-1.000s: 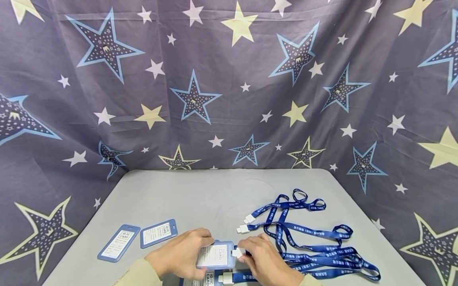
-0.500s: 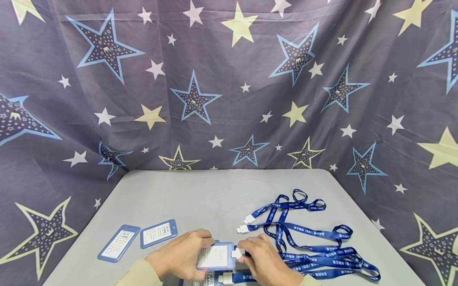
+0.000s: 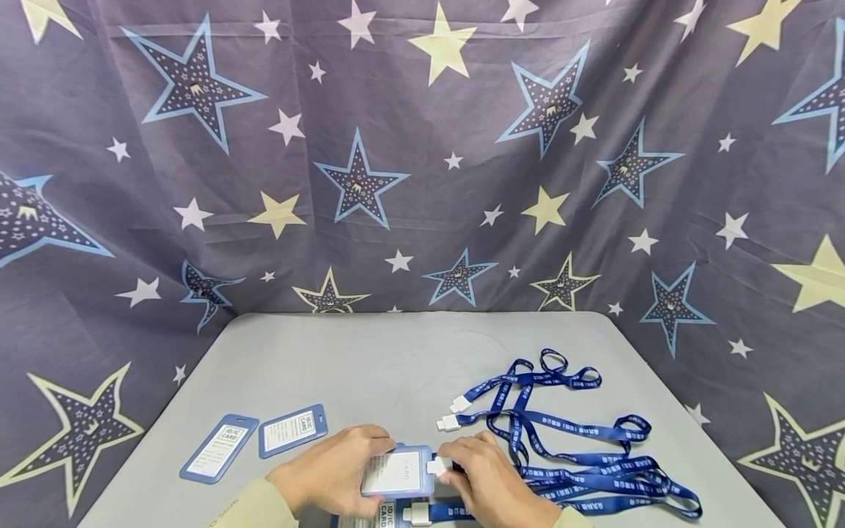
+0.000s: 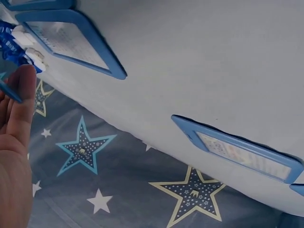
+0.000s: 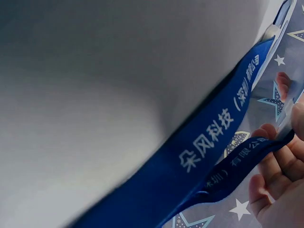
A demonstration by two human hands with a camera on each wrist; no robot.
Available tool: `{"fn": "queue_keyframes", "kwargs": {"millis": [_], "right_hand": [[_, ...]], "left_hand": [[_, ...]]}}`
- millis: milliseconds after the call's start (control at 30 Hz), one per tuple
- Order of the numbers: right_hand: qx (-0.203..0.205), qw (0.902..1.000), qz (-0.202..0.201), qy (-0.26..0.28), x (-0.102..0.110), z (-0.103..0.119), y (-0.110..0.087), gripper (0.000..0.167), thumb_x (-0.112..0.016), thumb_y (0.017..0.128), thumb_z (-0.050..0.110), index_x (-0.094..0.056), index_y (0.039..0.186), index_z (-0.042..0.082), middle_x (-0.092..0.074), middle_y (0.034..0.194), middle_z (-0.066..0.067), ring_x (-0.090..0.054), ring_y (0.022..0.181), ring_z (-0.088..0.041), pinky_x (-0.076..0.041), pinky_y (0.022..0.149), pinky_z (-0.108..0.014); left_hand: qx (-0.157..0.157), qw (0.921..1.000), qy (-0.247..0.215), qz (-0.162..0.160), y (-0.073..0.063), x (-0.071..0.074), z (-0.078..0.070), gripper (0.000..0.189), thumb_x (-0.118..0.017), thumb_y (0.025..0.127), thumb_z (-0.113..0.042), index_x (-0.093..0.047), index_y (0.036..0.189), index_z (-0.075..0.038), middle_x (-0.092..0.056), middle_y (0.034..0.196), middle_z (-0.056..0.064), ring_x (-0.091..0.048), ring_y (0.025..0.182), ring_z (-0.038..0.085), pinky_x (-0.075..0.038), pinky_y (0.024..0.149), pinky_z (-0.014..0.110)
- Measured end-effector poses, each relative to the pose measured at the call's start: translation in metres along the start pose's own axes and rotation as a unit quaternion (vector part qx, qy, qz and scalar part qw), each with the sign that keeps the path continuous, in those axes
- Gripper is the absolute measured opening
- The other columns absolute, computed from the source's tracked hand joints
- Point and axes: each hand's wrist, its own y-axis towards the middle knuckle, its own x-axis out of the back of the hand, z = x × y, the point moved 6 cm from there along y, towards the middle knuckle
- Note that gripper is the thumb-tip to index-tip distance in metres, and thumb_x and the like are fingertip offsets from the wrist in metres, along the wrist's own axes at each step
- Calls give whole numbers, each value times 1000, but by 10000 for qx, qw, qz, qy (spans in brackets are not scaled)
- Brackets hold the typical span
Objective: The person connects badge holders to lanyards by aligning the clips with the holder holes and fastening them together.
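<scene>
My left hand (image 3: pixel 339 469) grips a blue-framed ID badge holder (image 3: pixel 399 475) by its left end, above the near part of the table. At the holder's slotted right end, the fingers of my right hand (image 3: pixel 491 477) pinch the white plastic clip (image 3: pixel 439 466) of a blue lanyard. The clip's tip meets the slot edge. In the right wrist view this lanyard's printed strap (image 5: pixel 237 164) trails away from the right hand (image 5: pixel 280 180). Under the held holder lies another badge holder (image 3: pixel 388 515), partly hidden, with a lanyard's white clip (image 3: pixel 417 515) at its end.
Two more badge holders lie on the left of the grey table (image 3: pixel 370 359): one slanted (image 3: pixel 220 449), one beside it (image 3: pixel 293 431). Several blue lanyards (image 3: pixel 607 469) tangle on the right, two white clips (image 3: pixel 449 422) pointing left. A star-patterned cloth (image 3: pixel 422 183) hangs behind.
</scene>
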Motion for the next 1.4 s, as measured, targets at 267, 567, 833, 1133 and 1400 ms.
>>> {"fn": "queue_keyframes", "kwargs": {"millis": [267, 567, 833, 1133, 1400], "right_hand": [[30, 10000, 78, 20, 3, -1, 4, 18, -76, 89, 24, -72, 106, 17, -73, 99, 10, -63, 86, -3, -42, 81, -27], [94, 10000, -18, -25, 5, 0, 2, 18, -77, 88, 22, -72, 104, 16, -72, 96, 10, -61, 85, -1, -42, 82, -28], [231, 9990, 3, -389, 3, 2, 0, 20, -78, 88, 22, -72, 107, 14, -74, 102, 6, -64, 90, -7, -44, 83, -29], [44, 9995, 40, -308, 2, 1, -1, 20, -77, 90, 23, -73, 108, 14, -74, 104, 6, -64, 92, -7, -44, 83, -30], [-34, 9997, 92, -244, -1, -1, -1, 22, -76, 91, 24, -74, 110, 13, -75, 105, 5, -65, 94, -7, -44, 84, -31]], "left_hand": [[80, 9999, -101, -75, -1, 2, 2, 65, -83, 67, -36, -70, 124, -5, -69, 117, -1, -63, 101, 8, -57, 88, 27], [-68, 9999, 9, -144, 1, 4, -1, 64, -82, 67, -35, -70, 123, -5, -69, 116, 0, -63, 100, 8, -57, 87, 25], [-165, 9998, -61, -33, 4, 2, -5, 63, -84, 67, -35, -70, 120, -5, -69, 113, 0, -61, 97, 5, -56, 84, 20], [-151, 9999, -31, -63, 2, -1, -3, 64, -84, 67, -36, -71, 120, -4, -69, 112, 0, -61, 96, 5, -56, 84, 20], [-111, 9998, -6, -163, -1, -3, 2, 63, -84, 67, -37, -71, 120, -6, -68, 111, -3, -61, 93, 4, -56, 82, 22]]}}
